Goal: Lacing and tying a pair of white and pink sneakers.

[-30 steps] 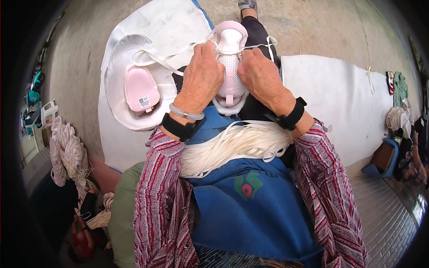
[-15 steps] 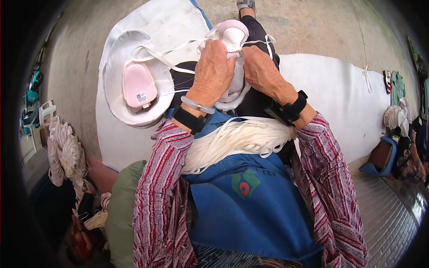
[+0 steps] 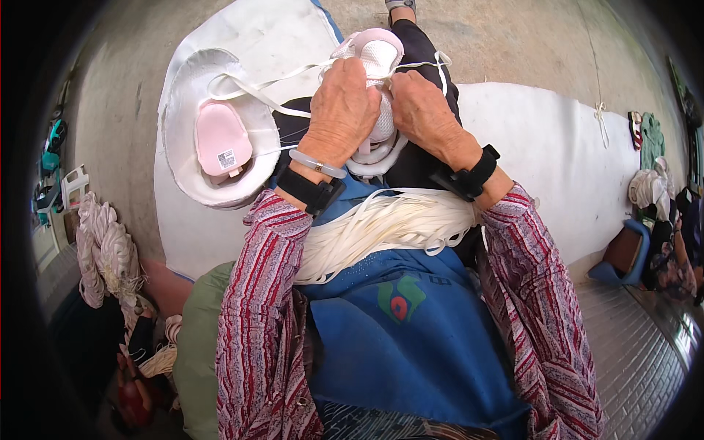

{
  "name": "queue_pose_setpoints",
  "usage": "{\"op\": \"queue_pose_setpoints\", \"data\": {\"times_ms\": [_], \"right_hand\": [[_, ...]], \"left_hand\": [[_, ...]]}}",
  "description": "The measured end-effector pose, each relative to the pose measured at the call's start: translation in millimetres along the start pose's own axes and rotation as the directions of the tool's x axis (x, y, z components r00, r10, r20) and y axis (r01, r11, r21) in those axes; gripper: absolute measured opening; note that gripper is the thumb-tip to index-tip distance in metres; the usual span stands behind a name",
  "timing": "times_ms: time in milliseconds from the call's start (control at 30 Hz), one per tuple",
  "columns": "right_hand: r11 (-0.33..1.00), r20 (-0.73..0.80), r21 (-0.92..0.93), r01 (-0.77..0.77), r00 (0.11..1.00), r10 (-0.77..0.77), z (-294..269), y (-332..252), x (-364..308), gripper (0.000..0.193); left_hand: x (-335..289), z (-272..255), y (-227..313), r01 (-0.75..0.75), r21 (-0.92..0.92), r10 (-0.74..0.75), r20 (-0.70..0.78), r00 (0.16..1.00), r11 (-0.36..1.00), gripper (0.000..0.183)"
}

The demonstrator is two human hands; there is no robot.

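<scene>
A white and pink shoe (image 3: 380, 55) lies across my thigh, toe pointing away, with mesh on its upper. My left hand (image 3: 343, 110) is closed over the shoe's left side, fingers curled in at the lacing opening. Opposite it, my right hand (image 3: 425, 114) pinches at the right side of that opening. Between the hands a white shoelace (image 3: 275, 77) crosses the shoe; one length trails left and a looped end hangs off to the right. My fingertips are partly hidden. A thick bundle of white laces (image 3: 389, 224) rests on my lap, over the blue apron (image 3: 440, 330).
To the left, another shoe upper (image 3: 187, 172), white with a pink insole (image 3: 224, 136), lies on a white sheet (image 3: 183, 238). More white sheet (image 3: 543, 147) spreads to the right. Bundles of white laces (image 3: 110, 246) hang at the far left. A blue chair (image 3: 620, 253) stands at the right.
Both hands and the shoe have shifted slightly left and up in the picture, along with the other upper. The hands keep nearly the same hold.
</scene>
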State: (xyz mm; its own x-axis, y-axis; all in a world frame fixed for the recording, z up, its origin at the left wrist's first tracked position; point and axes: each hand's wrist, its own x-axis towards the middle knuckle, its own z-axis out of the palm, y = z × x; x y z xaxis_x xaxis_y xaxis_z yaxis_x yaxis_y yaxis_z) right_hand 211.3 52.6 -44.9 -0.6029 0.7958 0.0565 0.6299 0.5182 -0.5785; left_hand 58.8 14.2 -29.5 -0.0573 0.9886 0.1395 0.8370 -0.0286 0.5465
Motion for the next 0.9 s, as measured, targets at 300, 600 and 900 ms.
{"op": "queue_pose_setpoints", "data": {"times_ms": [300, 600, 900], "right_hand": [[0.971, -0.059, 0.213, -0.108, 0.991, 0.123, -7.5, -8.4, -4.3, 0.016], [0.992, -0.165, 0.127, -0.017, 0.986, 0.038, -5.6, -19.9, -6.2, 0.016], [0.959, -0.082, -0.241, 0.150, 0.981, -0.174, -8.8, -20.9, 1.5, 0.011]], "left_hand": [[-18.3, 8.4, 3.5, -0.034, -0.117, 0.026, -0.072, 0.997, 0.993, 0.028], [-18.2, -9.3, -8.9, 0.067, -0.266, -0.064, 0.021, 0.998, 0.962, 0.037], [-21.6, -17.0, -19.1, 0.118, -0.189, -0.106, 0.074, 0.992, 0.975, 0.041]]}}
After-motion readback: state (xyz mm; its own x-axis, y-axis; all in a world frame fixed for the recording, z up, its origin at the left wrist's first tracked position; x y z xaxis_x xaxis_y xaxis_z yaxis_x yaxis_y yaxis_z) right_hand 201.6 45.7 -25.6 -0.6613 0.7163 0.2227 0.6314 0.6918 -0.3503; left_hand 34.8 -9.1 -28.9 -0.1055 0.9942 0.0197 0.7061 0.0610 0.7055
